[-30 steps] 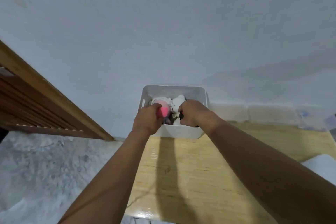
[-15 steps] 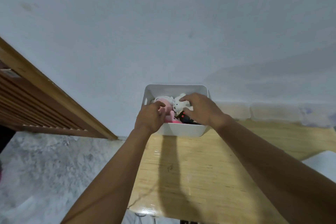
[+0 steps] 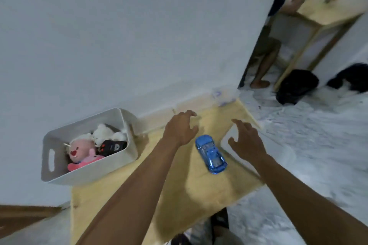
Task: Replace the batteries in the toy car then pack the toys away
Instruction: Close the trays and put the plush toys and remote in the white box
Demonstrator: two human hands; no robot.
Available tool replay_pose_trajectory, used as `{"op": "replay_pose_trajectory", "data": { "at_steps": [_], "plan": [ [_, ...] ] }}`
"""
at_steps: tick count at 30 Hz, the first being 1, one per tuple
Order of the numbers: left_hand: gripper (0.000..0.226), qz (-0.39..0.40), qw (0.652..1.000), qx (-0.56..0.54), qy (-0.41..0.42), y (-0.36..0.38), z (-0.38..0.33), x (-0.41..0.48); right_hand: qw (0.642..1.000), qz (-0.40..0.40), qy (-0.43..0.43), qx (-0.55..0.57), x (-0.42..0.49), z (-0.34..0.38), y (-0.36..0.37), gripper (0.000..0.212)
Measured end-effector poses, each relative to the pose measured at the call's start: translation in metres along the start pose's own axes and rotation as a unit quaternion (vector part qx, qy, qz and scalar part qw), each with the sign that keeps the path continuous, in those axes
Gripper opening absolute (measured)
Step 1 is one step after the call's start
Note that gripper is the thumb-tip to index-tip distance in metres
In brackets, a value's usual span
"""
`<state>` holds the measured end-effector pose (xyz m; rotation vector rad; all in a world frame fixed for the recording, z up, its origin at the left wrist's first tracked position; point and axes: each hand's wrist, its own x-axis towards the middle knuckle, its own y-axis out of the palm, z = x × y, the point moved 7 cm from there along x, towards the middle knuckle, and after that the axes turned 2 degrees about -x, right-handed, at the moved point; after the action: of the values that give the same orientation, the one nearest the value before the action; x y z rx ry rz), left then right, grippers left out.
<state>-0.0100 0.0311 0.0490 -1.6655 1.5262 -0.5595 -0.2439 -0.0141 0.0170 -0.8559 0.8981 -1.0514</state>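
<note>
A blue toy car lies on the wooden table, between my two hands. My left hand hovers just left of the car with fingers spread and nothing in it. My right hand is open to the car's right, over a white lid or sheet. A white bin at the table's left end holds a pink plush, a white teddy bear and a black remote controller.
A clear plastic box sits at the table's far corner by the white wall. Another person stands at a second wooden table beyond. Dark bags lie on the pale floor at right.
Both hands have left the bin, where they were tucking toys, and moved right to either side of the blue car. The view has swung right and tilted.
</note>
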Motion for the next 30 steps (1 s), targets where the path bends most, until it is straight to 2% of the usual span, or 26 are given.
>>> {"op": "replay_pose_trajectory", "data": {
  "at_steps": [2, 5, 8, 12, 17, 20, 22, 30],
  "plan": [
    [0.054, 0.058, 0.998, 0.011, 0.015, 0.041, -0.031, 0.019, 0.995, 0.046, 0.089, -0.014, -0.005, -0.055, 0.001, 0.071],
    [0.067, 0.127, 0.991, 0.027, 0.030, 0.098, -0.064, 0.038, 0.981, 0.081, 0.177, 0.006, -0.017, -0.113, 0.006, 0.074],
    [0.082, 0.175, 0.983, 0.051, 0.028, 0.147, -0.078, 0.052, 0.971, 0.101, 0.217, 0.027, -0.022, -0.151, 0.017, 0.079],
    [0.090, 0.218, 0.969, 0.114, 0.002, 0.190, -0.078, 0.065, 0.963, 0.124, 0.233, 0.049, -0.018, -0.178, 0.034, 0.087],
    [0.091, 0.222, 0.969, 0.112, 0.009, 0.214, -0.077, 0.076, 0.965, 0.092, 0.244, 0.030, -0.016, -0.193, 0.038, 0.090],
    [0.087, 0.202, 0.970, 0.132, 0.022, 0.219, -0.084, 0.076, 0.956, 0.091, 0.269, 0.070, -0.014, -0.201, 0.041, 0.097],
    [0.084, 0.190, 0.972, 0.138, 0.017, 0.221, -0.088, 0.076, 0.956, 0.094, 0.262, 0.097, -0.012, -0.203, 0.043, 0.100],
    [0.083, 0.165, 0.978, 0.128, 0.001, 0.216, -0.104, 0.080, 0.960, 0.097, 0.246, 0.091, -0.001, -0.201, 0.033, 0.099]
  ]
}}
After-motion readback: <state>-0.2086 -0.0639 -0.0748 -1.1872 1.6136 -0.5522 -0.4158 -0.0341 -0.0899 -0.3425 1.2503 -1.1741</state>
